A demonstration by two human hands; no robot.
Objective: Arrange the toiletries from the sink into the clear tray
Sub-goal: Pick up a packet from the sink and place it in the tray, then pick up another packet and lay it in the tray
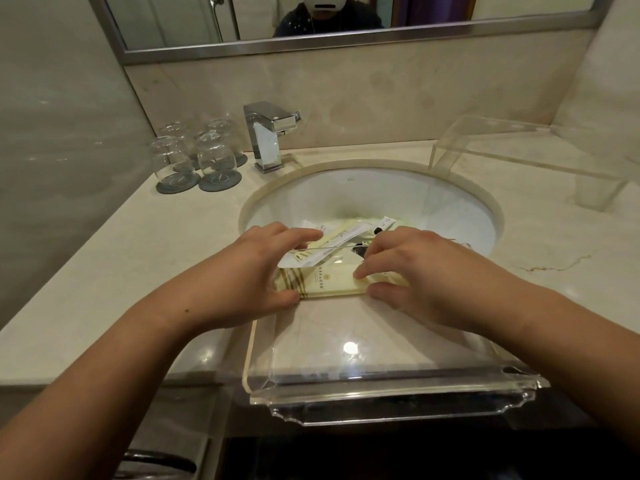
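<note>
A clear acrylic tray (388, 396) lies on the counter's front edge, its far end reaching over the sink (367, 188). A cream packet with gold stripes (325, 282) lies at the tray's far end. My left hand (256, 268) grips its left end with thumb and fingers. My right hand (412, 271) presses on its right end, thumb at the near edge. More packets, a long white one (349, 233) and a dark item (360, 251), lie in the sink bowl just beyond my fingers.
A chrome faucet (268, 136) stands behind the sink. Several upturned glasses (197, 154) on grey coasters sit at the back left. A clear acrylic riser (530, 150) stands at the back right. A mirror hangs above the backsplash.
</note>
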